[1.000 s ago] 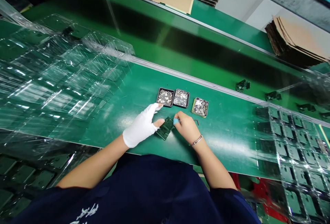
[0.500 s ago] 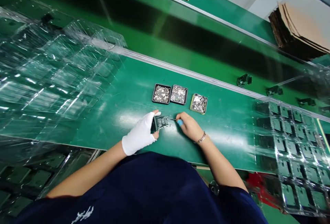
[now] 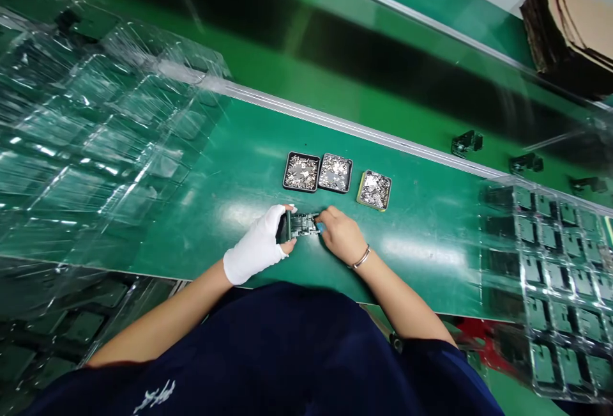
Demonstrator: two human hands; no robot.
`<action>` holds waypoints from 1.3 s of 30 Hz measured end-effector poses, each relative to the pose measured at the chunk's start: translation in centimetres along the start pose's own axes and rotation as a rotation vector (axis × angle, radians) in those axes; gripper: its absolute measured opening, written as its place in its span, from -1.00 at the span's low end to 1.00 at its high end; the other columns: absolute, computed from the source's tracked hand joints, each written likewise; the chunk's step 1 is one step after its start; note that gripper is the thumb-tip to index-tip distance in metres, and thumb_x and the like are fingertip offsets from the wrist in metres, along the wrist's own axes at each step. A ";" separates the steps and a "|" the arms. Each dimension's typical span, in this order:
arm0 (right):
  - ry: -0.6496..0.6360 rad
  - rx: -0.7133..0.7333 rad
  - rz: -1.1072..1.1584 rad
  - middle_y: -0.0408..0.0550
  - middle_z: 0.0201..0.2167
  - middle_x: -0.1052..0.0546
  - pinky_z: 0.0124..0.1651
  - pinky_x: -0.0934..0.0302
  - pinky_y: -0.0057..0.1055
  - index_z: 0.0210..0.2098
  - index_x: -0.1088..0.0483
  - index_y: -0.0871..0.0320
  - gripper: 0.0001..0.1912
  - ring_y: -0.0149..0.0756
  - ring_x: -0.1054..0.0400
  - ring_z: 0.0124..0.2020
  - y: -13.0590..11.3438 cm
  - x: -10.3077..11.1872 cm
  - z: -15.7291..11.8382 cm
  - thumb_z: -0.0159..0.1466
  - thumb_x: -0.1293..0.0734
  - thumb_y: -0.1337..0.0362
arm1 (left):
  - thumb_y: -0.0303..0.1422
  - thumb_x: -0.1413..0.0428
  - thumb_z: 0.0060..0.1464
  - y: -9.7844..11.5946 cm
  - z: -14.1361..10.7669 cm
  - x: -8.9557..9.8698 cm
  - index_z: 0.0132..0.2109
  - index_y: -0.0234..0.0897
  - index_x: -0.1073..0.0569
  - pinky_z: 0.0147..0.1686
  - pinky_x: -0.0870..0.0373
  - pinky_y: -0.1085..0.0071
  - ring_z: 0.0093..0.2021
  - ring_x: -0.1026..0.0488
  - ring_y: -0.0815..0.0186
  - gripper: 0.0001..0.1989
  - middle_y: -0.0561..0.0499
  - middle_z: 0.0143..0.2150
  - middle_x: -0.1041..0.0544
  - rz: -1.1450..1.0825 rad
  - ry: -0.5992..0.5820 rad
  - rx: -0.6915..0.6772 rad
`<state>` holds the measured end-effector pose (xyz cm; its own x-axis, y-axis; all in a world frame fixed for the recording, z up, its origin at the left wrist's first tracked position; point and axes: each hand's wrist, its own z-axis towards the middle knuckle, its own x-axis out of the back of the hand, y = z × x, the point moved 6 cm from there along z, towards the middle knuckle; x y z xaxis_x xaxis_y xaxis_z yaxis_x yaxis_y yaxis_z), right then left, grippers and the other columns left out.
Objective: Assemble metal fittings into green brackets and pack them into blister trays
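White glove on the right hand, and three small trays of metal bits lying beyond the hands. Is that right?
Not quite: the head view shows the white glove on the left hand, not the right hand. The three small trays of metal bits do lie beyond the hands.

We see one small part point(image 3: 302, 225), dark green and a bit shiny. It has a flat, wide end like a little wall, and from that a thinner piece sticks out, full of bumps and ridges — we can see tiny bits poking out at its tip. It lies on its side, long ways across, above the green table point(image 3: 249, 186). The wide end sits in the left hand point(image 3: 256, 246), between thumb and fingers. The bumpy end points at the right hand point(image 3: 342, 234) — its fingertips are right at the tip and hide some of it.
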<state>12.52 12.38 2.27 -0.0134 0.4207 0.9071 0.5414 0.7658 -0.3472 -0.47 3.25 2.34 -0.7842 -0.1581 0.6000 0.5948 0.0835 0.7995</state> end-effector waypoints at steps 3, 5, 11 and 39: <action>-0.018 -0.063 -0.013 0.01 -0.21 -0.42 -0.29 -0.18 -0.43 -0.18 -0.36 0.16 -0.74 -0.25 -0.34 -0.24 0.0 0.3 0.2 0.20 -0.16 0.50 | -0.35 -0.09 -0.03 0.0 0.0 0.0 0.06 -0.30 -0.19 0.10 -0.32 0.10 0.07 -0.38 0.08 -0.52 -0.17 0.03 -0.39 0.004 0.003 0.002; -0.008 -0.048 0.065 -0.02 -0.23 -0.43 -0.26 -0.18 -0.45 -0.19 -0.36 0.15 -0.76 -0.29 -0.35 -0.24 0.3 0.4 0.2 0.21 -0.17 0.50 | -0.35 -0.10 -0.02 0.0 0.0 -0.1 0.06 -0.30 -0.19 0.10 -0.32 0.12 0.08 -0.38 0.09 -0.52 -0.17 0.03 -0.39 0.006 0.007 0.004; -0.031 0.027 0.153 -0.05 -0.24 -0.45 -0.18 -0.20 -0.44 -0.19 -0.38 0.15 -0.74 -0.29 -0.36 -0.21 0.7 0.3 -0.6 0.19 -0.19 0.51 | -0.34 -0.10 -0.03 -0.2 -0.1 -0.2 0.07 -0.31 -0.20 0.09 -0.33 0.12 0.07 -0.39 0.08 -0.51 -0.19 0.04 -0.40 0.011 0.020 -0.004; 0.258 0.291 0.109 -0.07 -0.06 -0.49 0.31 0.24 -0.02 -0.13 -0.39 0.07 -0.80 -0.23 -0.29 0.01 -1.7 4.2 -3.7 0.25 -0.25 0.32 | -0.32 -0.05 0.09 2.8 0.9 -0.9 0.21 -0.27 -0.15 0.13 -0.30 0.02 0.18 -0.31 0.01 -0.45 -0.23 0.18 -0.32 0.246 0.002 -0.279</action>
<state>14.62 11.03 7.54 0.2626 0.3996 0.8783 0.2666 0.8447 -0.4641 1.78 4.55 4.04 -0.6114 -0.1685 0.7732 0.7912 -0.1520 0.5924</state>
